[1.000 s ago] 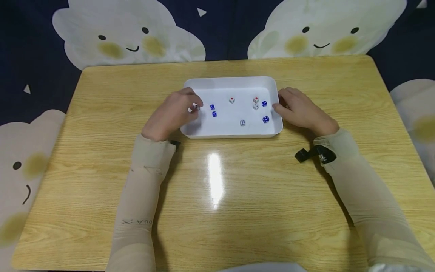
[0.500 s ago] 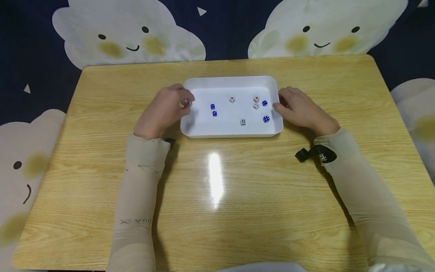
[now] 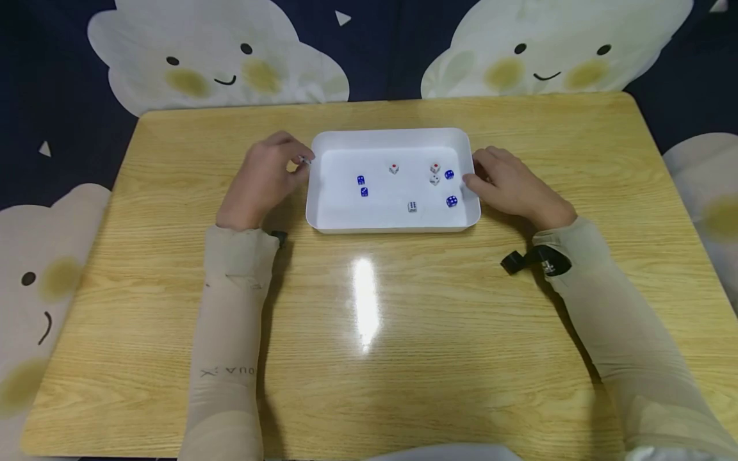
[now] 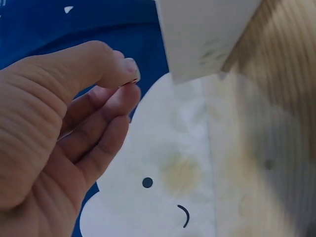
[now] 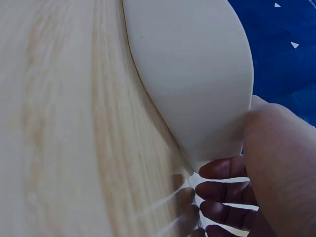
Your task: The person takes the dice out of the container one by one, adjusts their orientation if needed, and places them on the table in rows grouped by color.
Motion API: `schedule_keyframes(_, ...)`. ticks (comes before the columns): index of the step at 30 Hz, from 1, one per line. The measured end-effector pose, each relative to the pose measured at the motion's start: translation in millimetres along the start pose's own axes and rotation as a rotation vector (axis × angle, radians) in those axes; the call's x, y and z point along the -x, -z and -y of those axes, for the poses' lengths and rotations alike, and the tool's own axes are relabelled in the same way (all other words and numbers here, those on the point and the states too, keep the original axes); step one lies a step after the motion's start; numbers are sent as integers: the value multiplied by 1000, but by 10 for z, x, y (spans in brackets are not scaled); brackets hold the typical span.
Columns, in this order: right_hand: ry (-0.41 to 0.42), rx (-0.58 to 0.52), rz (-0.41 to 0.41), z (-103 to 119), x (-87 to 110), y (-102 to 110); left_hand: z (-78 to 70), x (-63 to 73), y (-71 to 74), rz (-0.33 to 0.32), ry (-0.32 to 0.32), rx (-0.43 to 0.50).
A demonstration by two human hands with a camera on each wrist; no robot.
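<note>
A shallow white tray [image 3: 380,221] lies on the table with several small dice inside, some blue, some white. My left hand [image 3: 259,179] is just off the tray's left end, pinching a small white die [image 3: 305,160] between thumb and fingertips. In the left wrist view only a sliver of that die [image 4: 132,79] shows, with red marks on it. At the tray's right end, my right hand [image 3: 510,182] grips the wall, thumb over the rim and fingers against the outside. A pair of blue dice [image 3: 362,186] sits left of the middle; two more blue dice are near the right end.
White dice [image 3: 435,174] lie close together toward the right of the tray, and another white die [image 3: 412,207] is near its front wall. The wooden table [image 3: 369,384] stretches out around the tray. A dark curtain with cloud faces [image 3: 219,51] hangs behind it.
My left hand has drawn back leftward from inside the tray to beyond its left wall, carrying the white die. The right hand, the tray and the other dice have stayed put.
</note>
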State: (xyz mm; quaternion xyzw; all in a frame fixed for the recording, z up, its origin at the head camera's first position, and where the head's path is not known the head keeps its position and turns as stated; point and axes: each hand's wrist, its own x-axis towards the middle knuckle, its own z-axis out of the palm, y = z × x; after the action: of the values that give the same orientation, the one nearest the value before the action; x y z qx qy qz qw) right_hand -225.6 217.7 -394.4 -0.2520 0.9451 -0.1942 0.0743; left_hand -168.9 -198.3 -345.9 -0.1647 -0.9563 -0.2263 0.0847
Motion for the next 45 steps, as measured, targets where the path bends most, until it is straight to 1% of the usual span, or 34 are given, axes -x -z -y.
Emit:
schedule_keyframes(3, -5, 1, 6, 1, -3, -2, 46, 6, -11, -29, 15, 7)
schedule_keyframes(7, -10, -1, 16, 4, -12, 4, 127, 21, -26, -51, 43, 9)
schedule_keyframes(12, -12, -5, 21, 2, -12, 9, 235, 33, -45, -75, 68, 7)
schedule_keyframes(17, -10, -6, 14, -11, -12, 3, 312, 21, -85, -85, 110, 11)
schedule_keyframes(23, 3, -1, 6, -24, -17, -4, 394, 29, -135, -59, 172, 1)
schedule_keyframes(30, -16, -11, 24, -1, -14, 8, 503, 44, -160, -20, 214, -1)
schedule_keyframes(33, -20, -15, 23, 3, -13, 12, 518, 46, -150, -9, 228, -10)
schedule_keyframes(38, -21, -17, 21, 1, -9, 8, 526, 63, -135, 28, 254, -4)
schedule_keyframes(41, -20, -17, 21, 2, -10, 8, 537, 67, -133, 48, 254, 3)
schedule_keyframes(45, -27, -15, 28, 8, -13, 12, 573, 67, -141, 50, 230, -6)
